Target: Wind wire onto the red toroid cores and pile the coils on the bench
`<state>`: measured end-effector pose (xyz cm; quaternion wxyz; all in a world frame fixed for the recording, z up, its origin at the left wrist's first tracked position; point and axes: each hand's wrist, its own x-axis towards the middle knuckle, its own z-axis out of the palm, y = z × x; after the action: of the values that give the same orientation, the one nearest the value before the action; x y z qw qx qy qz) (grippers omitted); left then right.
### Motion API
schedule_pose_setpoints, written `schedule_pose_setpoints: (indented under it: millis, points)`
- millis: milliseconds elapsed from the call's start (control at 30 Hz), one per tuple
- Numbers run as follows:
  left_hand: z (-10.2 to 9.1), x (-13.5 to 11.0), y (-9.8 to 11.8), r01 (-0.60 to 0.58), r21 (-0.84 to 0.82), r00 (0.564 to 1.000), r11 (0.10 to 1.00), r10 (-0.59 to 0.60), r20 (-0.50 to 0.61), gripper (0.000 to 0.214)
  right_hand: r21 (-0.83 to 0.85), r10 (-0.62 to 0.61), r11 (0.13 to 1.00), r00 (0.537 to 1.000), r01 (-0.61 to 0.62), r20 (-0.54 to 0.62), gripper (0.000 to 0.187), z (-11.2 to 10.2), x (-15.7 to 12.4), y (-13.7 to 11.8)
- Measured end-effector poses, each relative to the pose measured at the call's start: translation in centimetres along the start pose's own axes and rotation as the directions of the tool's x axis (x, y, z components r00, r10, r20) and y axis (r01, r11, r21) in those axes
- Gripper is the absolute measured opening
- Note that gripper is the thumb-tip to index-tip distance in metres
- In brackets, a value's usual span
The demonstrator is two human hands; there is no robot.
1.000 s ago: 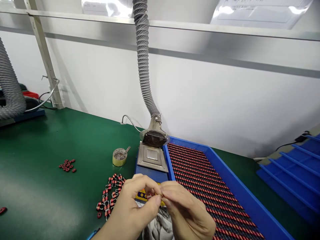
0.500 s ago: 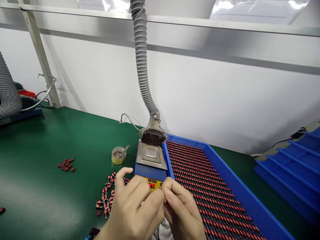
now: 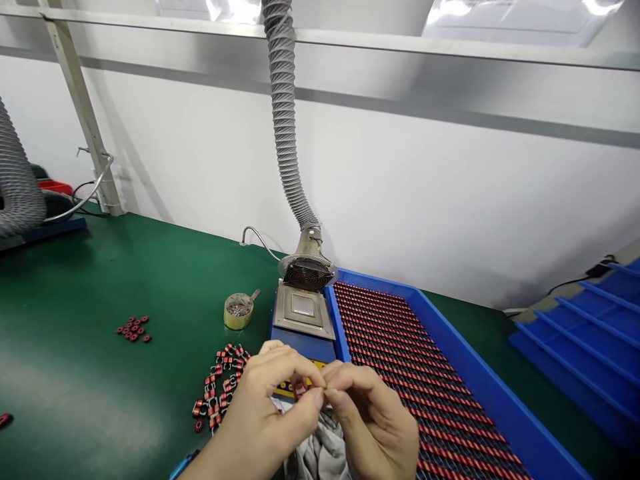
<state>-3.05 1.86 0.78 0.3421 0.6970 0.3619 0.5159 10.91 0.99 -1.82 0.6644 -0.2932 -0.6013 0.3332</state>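
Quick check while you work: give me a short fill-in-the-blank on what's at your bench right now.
The right hand is over the ____ tray.
The left hand is nearest the loose coils lying on the ____ bench mat.
Below both hands lies a crumpled ____ cloth.

Missing words: blue; green; grey.
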Motion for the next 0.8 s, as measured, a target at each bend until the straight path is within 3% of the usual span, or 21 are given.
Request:
schedule_pose_setpoints:
  millis: [67, 167, 233, 300, 400, 533, 667, 800]
  points:
    - [0.0, 0.1, 0.1, -0.030, 0.003, 0.999, 1.000, 0.030, -0.011, 0.017, 0.064, 0.061, 0.996, 0.996, -0.056, -0.072, 0.016, -0.1, -0.1, 0.0]
    - [-0.1, 0.1, 0.1, 0.003, -0.036, 0.999, 0.999, -0.004, -0.032, 0.016, 0.061, 0.039, 0.998, 0.987, -0.030, -0.158, 0.015, -0.6, 0.1, -0.1]
    - [0.0, 0.1, -0.1, 0.061, -0.136, 0.997, 0.989, -0.066, -0.028, 0.015, 0.031, 0.049, 0.998, 0.992, -0.046, -0.112, 0.014, -0.7, 0.4, -0.2]
    - [0.1, 0.1, -0.5, 0.118, -0.297, 0.992, 0.947, -0.128, -0.013, 0.013, 0.132, 0.143, 0.981, 0.990, -0.142, 0.004, 0.009, -0.5, 0.8, -0.2]
    - [0.7, 0.2, -0.9, 0.160, -0.559, 0.980, 0.814, -0.197, -0.006, 0.010, 0.394, 0.289, 0.864, 0.950, -0.313, 0.119, 0.011, 0.7, 0.9, 0.3]
    - [1.0, 0.3, -1.0, 0.171, -0.721, 0.961, 0.671, -0.274, -0.027, 0.014, 0.549, 0.365, 0.749, 0.922, -0.372, 0.127, 0.014, 2.3, 0.5, 1.1]
    - [0.2, 0.4, -1.1, 0.093, -0.634, 0.976, 0.768, -0.198, -0.096, 0.007, 0.519, 0.513, 0.718, 0.857, -0.464, 0.055, 0.020, 2.7, 0.4, 0.7]
    - [-0.8, 0.5, -1.2, 0.070, -0.498, 0.978, 0.864, -0.159, -0.138, 0.010, 0.524, 0.539, 0.680, 0.834, -0.514, 0.119, 0.020, 2.3, 0.7, 0.4]
